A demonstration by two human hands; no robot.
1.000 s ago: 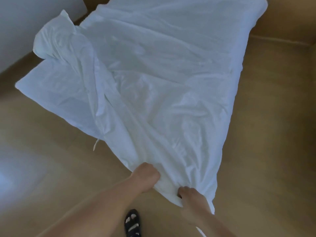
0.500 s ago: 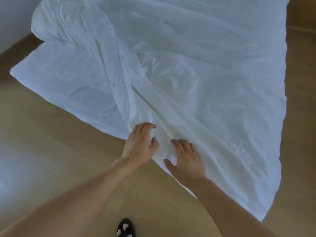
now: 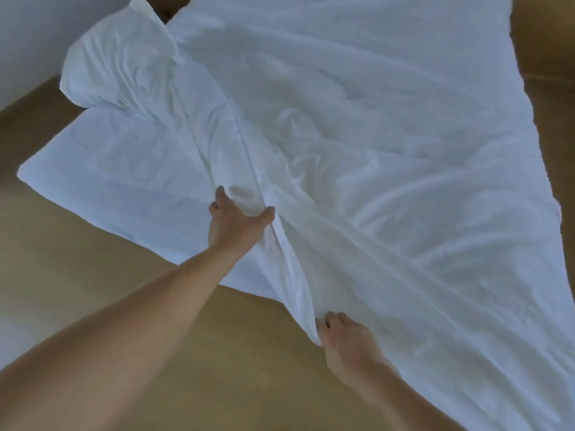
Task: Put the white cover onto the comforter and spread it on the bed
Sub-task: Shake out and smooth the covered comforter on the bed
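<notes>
Nearest to me, the right hand [image 3: 347, 342] sits low in the view, its fingers curled round the near edge of the white cover [image 3: 389, 188], pinching the cloth where it comes to a point. From that grip a long raised fold runs up and away toward the left hand [image 3: 235, 223]. The left hand lies further out, at the end of a straight arm, spread flat on the cloth with the thumb held wide against the fold and the fingers pressing into the fabric (their tips are partly sunk in the cloth, so I cannot see all of them). Both hands, then, are on the same sheet of white: 1 gripping, 1 pressing.

The cover lies crumpled across a tan wooden floor [image 3: 93, 306], reaching from my right hand up to the far edge of the view. To the left of the fold a flatter, thicker-looking white layer pokes out, which I take for the comforter [image 3: 124, 175], though I cannot tell for sure where 1 ends and the other begins. Beyond it a bunched white lump [image 3: 118, 66] rests beside a pale wall [image 3: 28, 42].
</notes>
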